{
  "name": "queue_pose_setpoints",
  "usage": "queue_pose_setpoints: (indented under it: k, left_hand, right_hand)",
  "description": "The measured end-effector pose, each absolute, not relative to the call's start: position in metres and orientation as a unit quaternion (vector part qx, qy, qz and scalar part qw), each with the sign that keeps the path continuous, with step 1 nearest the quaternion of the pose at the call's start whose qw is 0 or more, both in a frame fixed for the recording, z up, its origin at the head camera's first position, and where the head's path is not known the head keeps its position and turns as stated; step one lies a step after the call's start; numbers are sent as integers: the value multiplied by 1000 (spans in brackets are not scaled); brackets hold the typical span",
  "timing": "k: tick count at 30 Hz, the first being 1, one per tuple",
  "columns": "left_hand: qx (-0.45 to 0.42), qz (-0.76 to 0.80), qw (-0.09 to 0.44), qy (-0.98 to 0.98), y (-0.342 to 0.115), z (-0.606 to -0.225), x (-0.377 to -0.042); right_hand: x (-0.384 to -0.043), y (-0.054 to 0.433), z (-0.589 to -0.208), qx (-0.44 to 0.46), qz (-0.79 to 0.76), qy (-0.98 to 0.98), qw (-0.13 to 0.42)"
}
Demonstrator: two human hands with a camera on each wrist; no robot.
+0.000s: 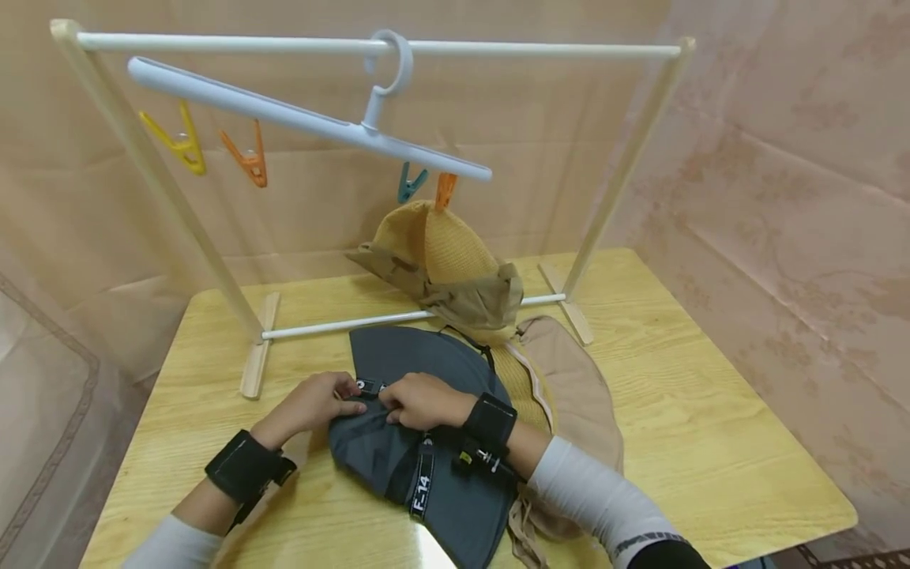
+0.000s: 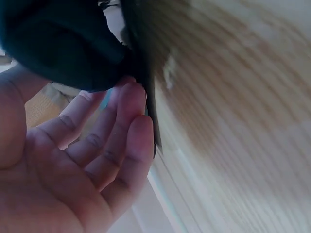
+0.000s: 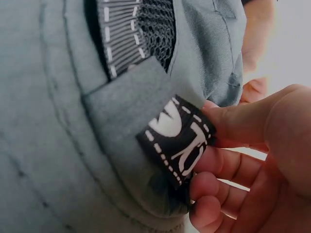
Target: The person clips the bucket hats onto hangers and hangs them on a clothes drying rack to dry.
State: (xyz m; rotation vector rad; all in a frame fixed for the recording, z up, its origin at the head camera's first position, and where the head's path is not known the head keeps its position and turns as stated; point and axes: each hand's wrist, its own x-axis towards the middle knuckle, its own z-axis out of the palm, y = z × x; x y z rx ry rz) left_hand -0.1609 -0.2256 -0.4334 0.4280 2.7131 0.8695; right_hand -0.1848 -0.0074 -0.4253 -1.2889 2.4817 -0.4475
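A dark grey hat (image 1: pixel 377 450) lies on the table (image 1: pixel 711 442), closer to the left edge than to the right one and toward the near edge. The right hand (image 1: pixel 426 399) pinches, between thumb and fingers, a black strap (image 3: pixel 177 138) with white marks on this hat. The left hand (image 1: pixel 313 407) holds the hat at its left side, with bent fingers close together (its thumb is partly hidden by the cloth in the wrist view). Another strap with "F-14" (image 1: pixel 422 482) lies across the hat, on its near side.

On the right, partly covered by the dark one, there is a beige hat (image 1: pixel 579 387). Near the far edge of the table stands a rack (image 1: pixel 540 49), and from its top bar hangs a tilted hanger (image 1: pixel 306 118), whose right end is lower. Under it are a yellow clip (image 1: pixel 181 146), an orange clip (image 1: pixel 252 162), a teal clip (image 1: pixel 410 188) and a second orange clip (image 1: pixel 445 191), which grips the top of a tan hat (image 1: pixel 455 249).
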Motion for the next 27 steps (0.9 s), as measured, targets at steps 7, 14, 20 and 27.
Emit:
queue_pose_setpoints:
  k: [7, 14, 20, 27]
  left_hand:
    - [138, 323, 104, 931, -227, -421, -163]
    - [82, 372, 61, 923, -227, -417, -161]
    - [48, 424, 9, 904, -227, -422, -160]
    - [24, 441, -23, 897, -231, -423, -160]
  right_hand:
    - [-189, -3, -416, -447, -217, 855, 148]
    - [-190, 0, -410, -431, -255, 855, 137]
    - [-191, 1, -411, -411, -277, 862, 111]
    - [-191, -1, -414, -405, -297, 862, 75]
